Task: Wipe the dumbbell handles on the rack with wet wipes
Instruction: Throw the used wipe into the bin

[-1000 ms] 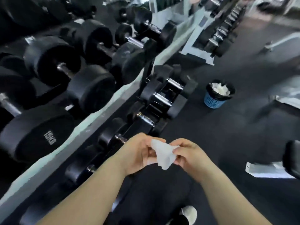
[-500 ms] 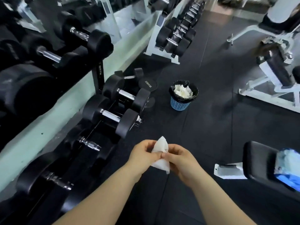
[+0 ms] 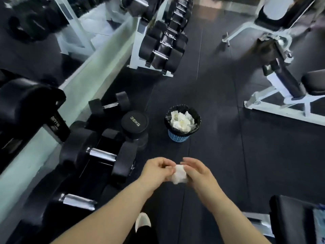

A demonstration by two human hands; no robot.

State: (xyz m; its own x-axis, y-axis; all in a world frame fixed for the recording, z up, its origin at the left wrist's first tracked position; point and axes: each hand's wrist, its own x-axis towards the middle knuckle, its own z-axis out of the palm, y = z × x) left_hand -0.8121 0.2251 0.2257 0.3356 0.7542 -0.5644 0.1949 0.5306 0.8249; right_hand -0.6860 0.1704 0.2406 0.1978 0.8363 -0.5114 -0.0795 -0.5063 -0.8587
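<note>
Crumpling the wet wipe (image 3: 178, 176) into a wad seems to be the step in hand, either to turn up a clean face or to bin it. To do it well, I would keep the wad tight between both hands so no loose corner trails. If it is spent, stepping closer to the waste basket (image 3: 178, 137) beats tossing it across the floor (image 3: 228, 147). If it is to be used again, a damp, unsoiled side should end up outward.

The wipe is white, scrunched and lumpy, held in the air above the floor, low in the middle of the view. The left hand (image 3: 155, 170) pinches its left side with curled fingers. The right hand (image 3: 198, 173) wraps round its right side, so both are clamped on it.

Just left of the hands, on the low rack, a black dumbbell shows a bright chrome dumbbell handle (image 3: 102, 154); a second handle (image 3: 78, 201) lies nearer the person. Beside the rack's far end a 35KG dumbbell (image 3: 134, 121) stands on end, near the basket. The basket is blue, lined in black and heaped with white crumpled wipes.
</note>
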